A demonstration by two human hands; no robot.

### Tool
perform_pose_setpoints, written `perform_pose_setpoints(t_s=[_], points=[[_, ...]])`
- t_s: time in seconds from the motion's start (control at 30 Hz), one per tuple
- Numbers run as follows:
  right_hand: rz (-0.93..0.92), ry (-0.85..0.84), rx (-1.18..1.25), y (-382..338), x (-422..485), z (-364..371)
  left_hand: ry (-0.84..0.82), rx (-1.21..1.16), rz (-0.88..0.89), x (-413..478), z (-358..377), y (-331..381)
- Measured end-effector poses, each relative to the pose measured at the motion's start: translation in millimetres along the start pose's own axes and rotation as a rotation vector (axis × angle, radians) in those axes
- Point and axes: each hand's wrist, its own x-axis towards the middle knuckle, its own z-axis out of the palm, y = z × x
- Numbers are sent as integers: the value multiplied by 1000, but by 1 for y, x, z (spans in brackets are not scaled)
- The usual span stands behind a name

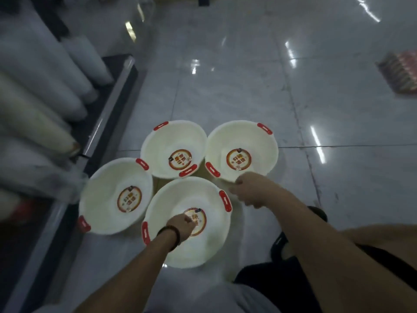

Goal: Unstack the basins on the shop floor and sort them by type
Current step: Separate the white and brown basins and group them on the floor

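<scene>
Four basins crowd together on the floor (248,75). The left basin (101,199), far basin (171,136), right basin (255,141) and near basin (203,249) sit rim against rim, so you see only slivers of space between them, and their red handles (225,201) jut into those slivers. On your left, the shelf edge (108,123) runs just beside the left basin, with rolls (45,86) overhanging it. Beyond the far and right basins the tiles lie open. A stack of boxes (399,73) sits well apart at the right edge. Your shoe (279,245) closes the side just right of the near basin.
</scene>
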Motion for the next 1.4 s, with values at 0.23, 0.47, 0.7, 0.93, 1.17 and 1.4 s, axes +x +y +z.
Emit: perform_pose_setpoints(t_s=[0.23,0.47,0.7,0.93,1.17,1.4], points=[[380,50,636,47,17,46,300,-529,-642,30,55,-93],[366,-49,677,-8,50,55,93,-1125,-739,85,87,-140],[192,-30,851,-50,43,42,54,-1451,-628,11,44,-73],[-36,20,804,-74,16,-28,94,-1480,-547,-61,36,-69],[-330,140,681,-69,-39,-116,209,-1539,-228,-135,-5,-49],[-393,333,758,-37,-85,-195,342,-1460,114,-183,-109,59]])
